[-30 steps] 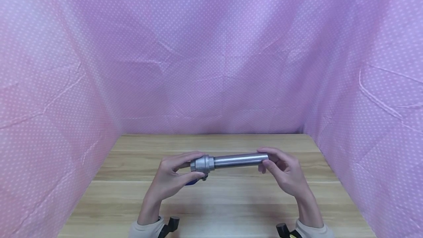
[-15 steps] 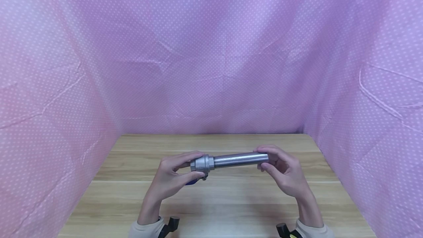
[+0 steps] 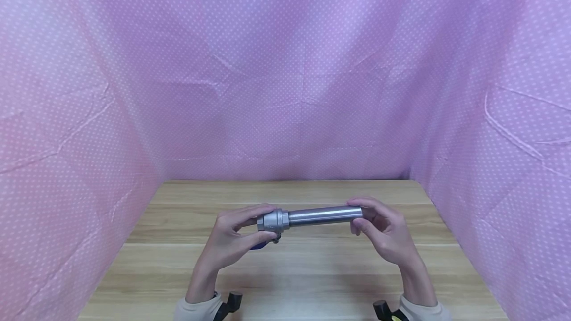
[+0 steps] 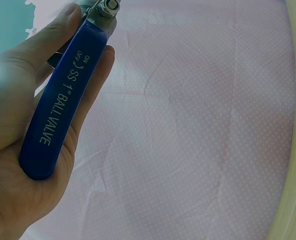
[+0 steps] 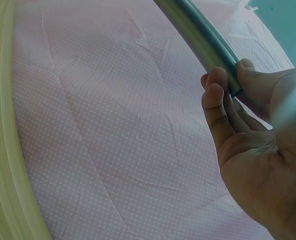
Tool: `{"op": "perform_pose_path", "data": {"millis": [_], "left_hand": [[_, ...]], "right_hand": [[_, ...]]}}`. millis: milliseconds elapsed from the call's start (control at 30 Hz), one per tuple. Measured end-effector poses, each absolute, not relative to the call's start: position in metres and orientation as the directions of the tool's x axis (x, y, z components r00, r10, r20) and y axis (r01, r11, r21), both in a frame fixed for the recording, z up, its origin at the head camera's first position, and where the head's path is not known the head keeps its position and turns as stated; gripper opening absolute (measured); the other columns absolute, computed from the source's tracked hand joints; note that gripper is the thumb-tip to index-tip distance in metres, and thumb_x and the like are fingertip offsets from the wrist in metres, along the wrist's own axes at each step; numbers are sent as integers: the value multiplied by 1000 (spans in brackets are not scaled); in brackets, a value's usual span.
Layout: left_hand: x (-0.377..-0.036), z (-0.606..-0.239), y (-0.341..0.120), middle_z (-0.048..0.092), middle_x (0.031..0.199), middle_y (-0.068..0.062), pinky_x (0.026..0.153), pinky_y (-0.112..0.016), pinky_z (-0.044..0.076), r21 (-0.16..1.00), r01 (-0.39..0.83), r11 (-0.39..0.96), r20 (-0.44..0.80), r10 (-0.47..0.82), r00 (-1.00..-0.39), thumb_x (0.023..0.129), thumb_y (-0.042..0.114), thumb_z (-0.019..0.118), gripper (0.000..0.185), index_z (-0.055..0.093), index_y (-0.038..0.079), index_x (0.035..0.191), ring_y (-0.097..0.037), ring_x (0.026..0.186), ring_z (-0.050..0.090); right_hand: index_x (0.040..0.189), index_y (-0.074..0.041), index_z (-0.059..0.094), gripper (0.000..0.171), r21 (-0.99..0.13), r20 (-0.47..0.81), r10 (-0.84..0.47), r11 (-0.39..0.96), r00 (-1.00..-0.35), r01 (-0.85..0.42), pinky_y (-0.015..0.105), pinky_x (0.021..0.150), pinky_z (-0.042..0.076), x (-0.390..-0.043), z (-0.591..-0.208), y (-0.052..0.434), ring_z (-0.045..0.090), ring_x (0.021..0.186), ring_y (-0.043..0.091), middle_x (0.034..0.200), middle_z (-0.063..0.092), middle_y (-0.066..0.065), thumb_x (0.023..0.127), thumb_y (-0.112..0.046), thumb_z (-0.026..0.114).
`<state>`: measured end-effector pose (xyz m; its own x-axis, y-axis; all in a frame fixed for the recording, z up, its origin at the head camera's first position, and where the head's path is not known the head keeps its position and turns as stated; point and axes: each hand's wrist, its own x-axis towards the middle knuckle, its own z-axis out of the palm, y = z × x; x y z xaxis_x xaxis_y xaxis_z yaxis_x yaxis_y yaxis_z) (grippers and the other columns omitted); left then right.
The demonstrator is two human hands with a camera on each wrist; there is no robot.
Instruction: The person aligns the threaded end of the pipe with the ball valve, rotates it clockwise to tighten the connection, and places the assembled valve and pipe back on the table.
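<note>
A silver ball valve point(image 3: 273, 220) with a blue lever handle point(image 4: 63, 100) is held above the table by my left hand point(image 3: 229, 239), thumb on the near side and fingers on the far side. White lettering on the handle reads "SS 1" BALL VALVE"; the handle lies along the palm. From the valve's right end a shiny metal pipe point(image 3: 324, 215) extends, tilted slightly up to the right. My right hand point(image 3: 387, 234) pinches the pipe's free end between thumb and fingers. In the right wrist view, that pipe end point(image 5: 208, 40) sits between the fingertips. Whatever joins pipe and valve inside is hidden.
Below the hands lies a wood-grain table point(image 3: 294, 281). Pink dotted cloth point(image 3: 285, 113) hangs at the back and along both sides. Black wrist mounts point(image 3: 228, 305) show beside the beige sleeves point(image 3: 196, 309).
My right fingers and thumb have shifted slightly around the pipe's end, moving along it and back. The left hand and valve have stayed in place.
</note>
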<state>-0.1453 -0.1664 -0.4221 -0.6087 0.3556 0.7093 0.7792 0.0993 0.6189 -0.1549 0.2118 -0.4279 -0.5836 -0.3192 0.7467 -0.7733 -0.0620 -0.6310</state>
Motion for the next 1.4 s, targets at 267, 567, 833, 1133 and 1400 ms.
{"op": "perform_pose_path", "data": {"millis": [267, 567, 833, 1133, 1400], "left_hand": [[-144, -423, -166, 83, 127, -25, 95, -30, 73, 621, 778, 91, 710, 355, -608, 80, -11, 96, 55, 80, -1, 132, -10, 122, 80], [-145, -423, -167, 84, 127, -24, 96, -29, 73, 617, 780, 100, 710, 355, -608, 79, -11, 97, 56, 80, 0, 131, -10, 125, 79], [-146, -423, -167, 83, 128, -24, 96, -28, 73, 611, 785, 105, 713, 359, -602, 79, -11, 97, 56, 80, 1, 131, -10, 124, 79], [-144, -424, -168, 83, 128, -24, 97, -28, 72, 624, 775, 97, 708, 349, -614, 79, -11, 97, 56, 80, 0, 131, -9, 123, 79], [-143, -423, -167, 83, 128, -24, 98, -29, 72, 631, 770, 93, 704, 348, -619, 80, -11, 96, 55, 80, 0, 132, -8, 120, 80]], "right_hand": [[134, 18, 65, 49, -606, 767, -328, -84, -552, -791, 29, 57, 58, -156, -428, 212, 68, 72, 16, 84, 72, 15, 89, 36, 59], [132, 16, 67, 48, -628, 748, -319, -57, -582, -776, 28, 59, 61, -155, -427, 211, 70, 72, 16, 82, 73, 14, 90, 36, 58], [131, 15, 67, 47, -639, 736, -327, -45, -593, -768, 27, 59, 62, -156, -427, 211, 70, 71, 20, 83, 73, 14, 90, 36, 58], [137, 19, 63, 49, -658, 730, -340, -118, -592, -744, 25, 71, 68, -155, -428, 211, 76, 86, 14, 123, 82, 12, 92, 36, 59], [138, 21, 61, 48, -631, 757, -339, -157, -559, -759, 25, 73, 69, -156, -426, 210, 76, 88, 16, 133, 80, 17, 92, 36, 59]]}}
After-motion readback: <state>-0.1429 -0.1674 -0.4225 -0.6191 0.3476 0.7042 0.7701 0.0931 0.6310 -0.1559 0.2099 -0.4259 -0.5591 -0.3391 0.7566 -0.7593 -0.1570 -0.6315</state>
